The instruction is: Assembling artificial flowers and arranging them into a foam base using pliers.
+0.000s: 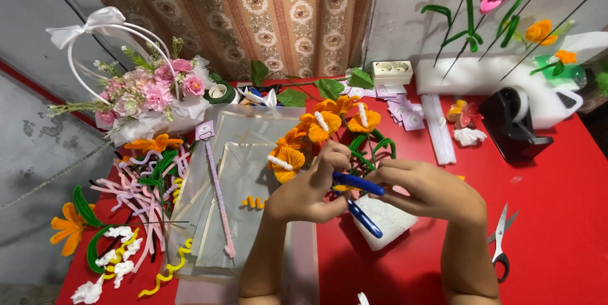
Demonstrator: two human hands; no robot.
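Orange petals with fuzzy white centres topped the bouquet [323, 129] above our hands, its green stems looped. Our left hand [310, 191] had its grip closed on blue-handled pliers [358, 197] over the red counter [551, 191]; our right hand [430, 191] pinched the stems beside a white foam block [389, 222].

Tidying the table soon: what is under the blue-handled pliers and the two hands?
A white foam block sits on the red table below the blue-handled pliers. The left hand and right hand cover the plier tips and the block's top.
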